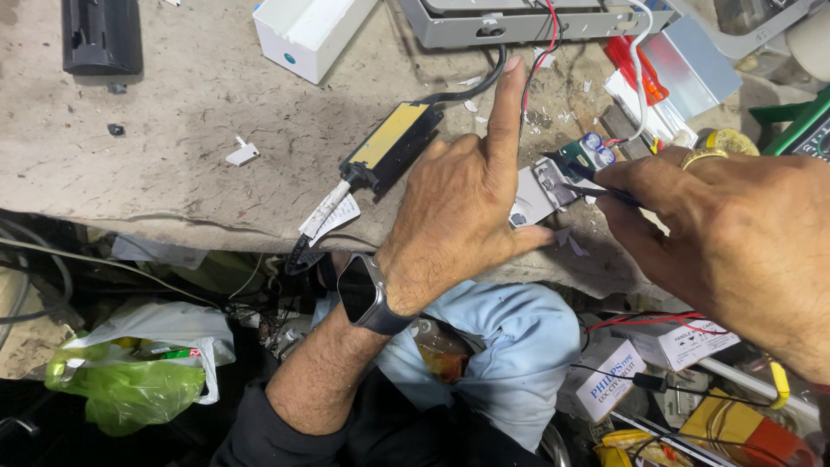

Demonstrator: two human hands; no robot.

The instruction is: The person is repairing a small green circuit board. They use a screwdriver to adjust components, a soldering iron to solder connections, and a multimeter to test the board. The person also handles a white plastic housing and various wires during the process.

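Note:
My left hand [467,203] rests on the worn bench near its front edge, index finger pointing up, thumb pressing a small grey part [536,197] down. My right hand [735,233], with a gold ring, pinches a thin dark pointed tool [596,192] whose tip touches a small green circuit board with capacitors [588,154] beside the grey part. A smartwatch sits on my left wrist. A black box with a yellow label [393,143] and a cable lies just left of my left hand.
A white box [307,30] and a grey metal chassis [519,22] with red, black and white wires lie at the bench's back. A black device [102,35] lies far left. Below the edge: green plastic bag [130,385], small cartons [609,376], cables.

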